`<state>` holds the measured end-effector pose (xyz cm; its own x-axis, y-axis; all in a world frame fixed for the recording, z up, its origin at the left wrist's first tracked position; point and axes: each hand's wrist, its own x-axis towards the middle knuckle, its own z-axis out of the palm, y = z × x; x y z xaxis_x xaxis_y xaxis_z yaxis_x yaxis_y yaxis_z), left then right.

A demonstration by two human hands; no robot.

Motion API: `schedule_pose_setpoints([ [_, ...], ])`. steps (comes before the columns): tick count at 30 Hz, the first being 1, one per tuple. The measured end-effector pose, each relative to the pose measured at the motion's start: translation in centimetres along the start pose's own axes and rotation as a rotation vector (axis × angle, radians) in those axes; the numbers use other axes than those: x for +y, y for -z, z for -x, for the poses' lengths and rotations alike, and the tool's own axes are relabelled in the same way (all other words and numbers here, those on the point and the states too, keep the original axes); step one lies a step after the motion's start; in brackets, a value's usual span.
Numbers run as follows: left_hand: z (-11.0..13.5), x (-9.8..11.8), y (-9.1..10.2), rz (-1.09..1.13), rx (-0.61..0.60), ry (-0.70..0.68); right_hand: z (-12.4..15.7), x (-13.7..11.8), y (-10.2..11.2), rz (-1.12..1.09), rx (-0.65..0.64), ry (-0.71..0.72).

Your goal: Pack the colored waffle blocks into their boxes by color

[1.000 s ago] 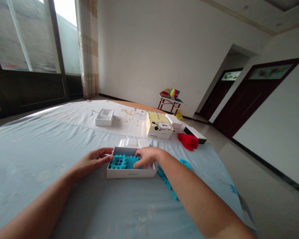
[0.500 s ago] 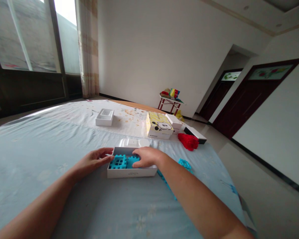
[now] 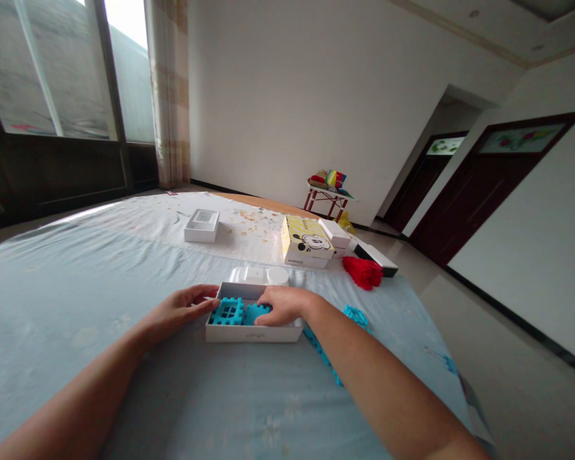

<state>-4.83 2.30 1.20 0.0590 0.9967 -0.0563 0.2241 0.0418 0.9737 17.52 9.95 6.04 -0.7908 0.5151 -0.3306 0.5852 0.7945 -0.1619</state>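
Note:
A shallow white box [image 3: 255, 335] sits in front of me with toothed blue interlocking tiles in it. The left tile [image 3: 229, 312] has a window-like lattice. My left hand [image 3: 186, 308] grips the box's left end, its thumb over the rim beside that tile. Reaching into the box's right half, my right hand [image 3: 285, 305] has its thumb and fingers at the edges of a second blue tile [image 3: 255, 313]. My palm hides the box's right part. More blue pieces [image 3: 323, 351] lie on the cloth to the right, partly behind my right forearm.
Behind the box lies a white plastic tray [image 3: 259, 276]. Farther back are an open white box [image 3: 202, 226], a yellow cartoon box [image 3: 307, 241], a pale box [image 3: 334, 234], a black-and-white box [image 3: 375, 258] and a fuzzy red item [image 3: 362, 273]. A light blue cloth [image 3: 211, 402] covers the table.
My right hand has shifted slightly to the right over the second tile. My left hand and the box stay about where they were.

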Motion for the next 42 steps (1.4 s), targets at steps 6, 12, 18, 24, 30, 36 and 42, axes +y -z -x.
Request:
schedule_pose_setpoints([
  [6,0.0,0.0,-0.1,-0.004,0.017,-0.009,-0.2,0.4,-0.1,-0.073,0.046,0.097],
  [12,0.2,0.4,-0.4,0.042,0.005,-0.014,-0.4,0.7,-0.6,-0.113,0.07,0.101],
  [18,0.0,0.1,-0.2,0.087,-0.013,-0.005,-0.5,0.0,-0.7,-0.046,0.106,0.099],
  [24,-0.1,-0.2,-0.1,0.113,-0.073,0.013,0.5,-0.1,0.2,-0.116,0.064,0.046],
  [30,-0.1,-0.1,0.0,0.107,-0.047,-0.003,2.7,0.4,0.9,-0.127,0.158,-0.073],
  [36,0.0,-0.1,-0.2,0.159,-0.064,0.029,2.6,-0.6,0.5,-0.122,0.05,-0.11],
  [42,-0.1,-0.2,-0.1,0.151,-0.067,0.02,2.3,-0.8,0.3,-0.232,0.124,-0.104],
])
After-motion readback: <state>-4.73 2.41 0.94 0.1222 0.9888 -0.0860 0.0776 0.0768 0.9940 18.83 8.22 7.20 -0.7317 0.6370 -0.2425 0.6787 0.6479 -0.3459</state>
